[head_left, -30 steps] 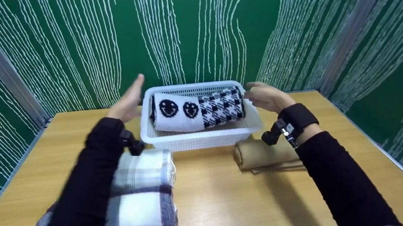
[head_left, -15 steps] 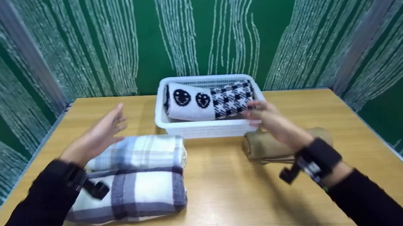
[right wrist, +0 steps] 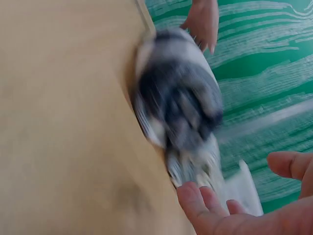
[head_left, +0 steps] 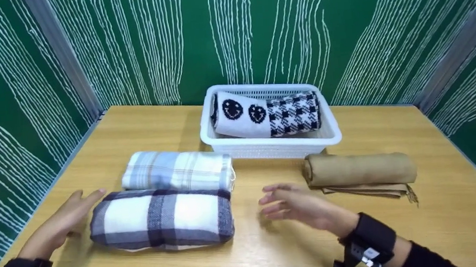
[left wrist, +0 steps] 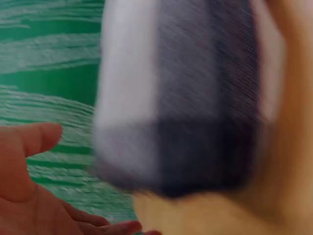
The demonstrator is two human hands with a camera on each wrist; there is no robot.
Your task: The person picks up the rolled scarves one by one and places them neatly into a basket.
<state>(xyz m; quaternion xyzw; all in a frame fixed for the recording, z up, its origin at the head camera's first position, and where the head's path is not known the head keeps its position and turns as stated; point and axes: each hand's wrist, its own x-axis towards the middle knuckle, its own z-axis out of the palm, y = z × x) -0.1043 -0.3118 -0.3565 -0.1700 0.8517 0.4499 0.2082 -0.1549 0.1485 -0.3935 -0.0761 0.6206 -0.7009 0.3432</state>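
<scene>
A rolled scarf in dark grey and white plaid lies at the front left of the table. Just off its left end is my left hand, fingers extended and thumb apart, holding nothing. My right hand hovers to the right of the same roll, fingers relaxed, with a gap of bare wood between. Behind the dark plaid roll, a light blue and white plaid roll lies against it. The right wrist view shows the dark roll's spiral end, blurred; the left wrist view shows its other end beside my thumb.
A white plastic basket stands at the back, holding a black and white rolled scarf with face motifs and houndstooth. A tan rolled scarf with a fringe lies at right. Green, white-streaked walls enclose the table.
Both hands have drawn back from beside the basket toward the near side of the table, coming down to either end of the dark plaid roll. The head view has shifted slightly left.
</scene>
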